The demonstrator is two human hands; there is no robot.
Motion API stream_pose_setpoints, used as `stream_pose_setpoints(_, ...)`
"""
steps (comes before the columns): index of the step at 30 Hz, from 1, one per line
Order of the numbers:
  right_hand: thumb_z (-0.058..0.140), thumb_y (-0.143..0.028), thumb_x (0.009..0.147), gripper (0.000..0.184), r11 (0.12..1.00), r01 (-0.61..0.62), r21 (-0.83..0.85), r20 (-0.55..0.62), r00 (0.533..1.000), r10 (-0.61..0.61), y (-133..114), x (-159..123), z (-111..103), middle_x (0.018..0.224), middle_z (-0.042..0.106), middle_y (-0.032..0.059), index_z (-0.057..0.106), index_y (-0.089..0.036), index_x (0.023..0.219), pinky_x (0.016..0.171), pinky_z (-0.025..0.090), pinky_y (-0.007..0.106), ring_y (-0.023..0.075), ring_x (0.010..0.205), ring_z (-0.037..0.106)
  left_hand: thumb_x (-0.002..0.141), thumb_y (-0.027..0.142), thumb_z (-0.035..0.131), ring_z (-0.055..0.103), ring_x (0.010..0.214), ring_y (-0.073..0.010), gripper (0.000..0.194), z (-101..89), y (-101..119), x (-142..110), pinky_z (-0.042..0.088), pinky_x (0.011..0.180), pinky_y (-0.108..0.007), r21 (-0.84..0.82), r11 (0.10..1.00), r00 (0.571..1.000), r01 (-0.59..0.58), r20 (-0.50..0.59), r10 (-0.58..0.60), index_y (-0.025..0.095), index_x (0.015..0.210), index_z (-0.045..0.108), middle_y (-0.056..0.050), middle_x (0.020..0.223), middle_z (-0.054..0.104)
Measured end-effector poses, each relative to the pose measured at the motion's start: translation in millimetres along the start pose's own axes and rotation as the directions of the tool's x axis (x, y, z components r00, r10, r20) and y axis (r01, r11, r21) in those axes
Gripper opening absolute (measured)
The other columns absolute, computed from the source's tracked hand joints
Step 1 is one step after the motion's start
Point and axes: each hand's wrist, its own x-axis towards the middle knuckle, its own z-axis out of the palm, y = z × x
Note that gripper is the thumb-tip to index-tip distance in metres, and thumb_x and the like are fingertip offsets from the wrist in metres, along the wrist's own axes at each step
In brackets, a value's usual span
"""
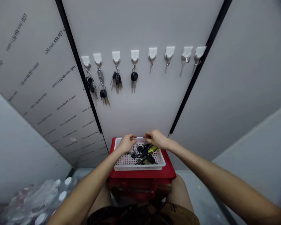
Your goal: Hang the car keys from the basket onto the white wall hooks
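A white perforated plastic basket holds a heap of black keys and a yellow-green item with a pinkish loop. Above its far left part is my left hand, fingers bent and tips drawn toward the thumb. My right hand is over the far right part, its fingers curled in a pinch. A small gap separates the two hands. Whatever is between the fingertips of either hand is too small to make out.
Under the basket is a red-covered stool between the knees. White adhesive hooks line the wall in a row; the left ones carry key bunches, the right ones none. Plastic-wrapped bottles stand on the floor at left.
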Motion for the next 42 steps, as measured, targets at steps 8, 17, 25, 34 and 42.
stream_pose_setpoints(8,0.041,-0.018,0.065,0.025,0.991,-0.071,-0.109,-0.084,0.995,0.062,35.9,-19.6,24.8,0.089,0.054,0.0080,0.055,-0.014,0.085,0.075,0.034,0.024,0.0165,0.085,0.047,0.061,0.018,0.044,0.051,0.067,-0.0125,0.025,34.6,-28.7,-16.7,0.037,0.062,-0.022,0.247,0.956,0.984,-0.156,0.126,0.128,0.018,0.084,0.054,-0.002,0.073,0.058)
stream_pose_setpoints(17,0.040,-0.027,0.066,0.026,0.972,-0.236,-0.022,-0.045,0.971,0.235,39.9,-24.4,21.9,0.077,0.059,0.0072,0.056,-0.015,0.082,0.061,0.036,0.023,0.0161,0.070,0.053,0.062,0.033,0.044,0.051,0.065,-0.0136,0.026,55.2,4.1,-10.6,0.037,0.058,-0.022,0.086,0.988,0.990,-0.125,0.082,0.118,0.017,0.078,0.058,-0.003,0.071,0.059)
stream_pose_setpoints(25,0.046,-0.020,0.060,0.029,0.960,-0.204,0.192,-0.030,0.977,0.213,44.9,-26.2,25.5,0.067,0.058,0.0021,0.054,-0.014,0.087,0.057,0.034,0.022,0.0122,0.061,0.050,0.058,0.020,0.044,0.048,0.055,-0.0103,0.017,81.7,7.4,6.5,0.033,0.049,-0.019,-0.124,0.989,0.996,0.080,0.053,-0.074,0.014,0.062,0.059,-0.001,0.057,0.057)
stream_pose_setpoints(34,0.047,-0.018,0.057,0.032,0.672,-0.198,0.713,-0.011,0.956,0.293,51.3,-28.6,34.5,0.053,0.041,-0.0053,0.048,-0.011,0.089,0.042,0.028,0.018,0.0044,0.043,0.035,0.058,0.016,0.043,0.042,0.050,-0.0068,0.011,63.4,22.8,-4.9,0.032,0.050,-0.017,-0.378,0.923,0.996,0.071,0.076,-0.045,0.013,0.055,0.053,0.003,0.050,0.048)
stream_pose_setpoints(42,0.051,-0.019,0.056,0.036,0.464,-0.048,0.885,-0.113,0.943,0.312,29.2,-27.7,27.3,0.056,0.038,-0.0060,0.045,-0.014,0.090,0.043,0.028,0.017,0.0034,0.045,0.035,0.062,0.027,0.043,0.048,0.069,-0.0110,0.017,38.7,23.2,-12.0,0.035,0.066,-0.021,-0.435,0.898,0.998,-0.064,-0.031,0.056,0.014,0.058,0.053,0.000,0.068,0.055)
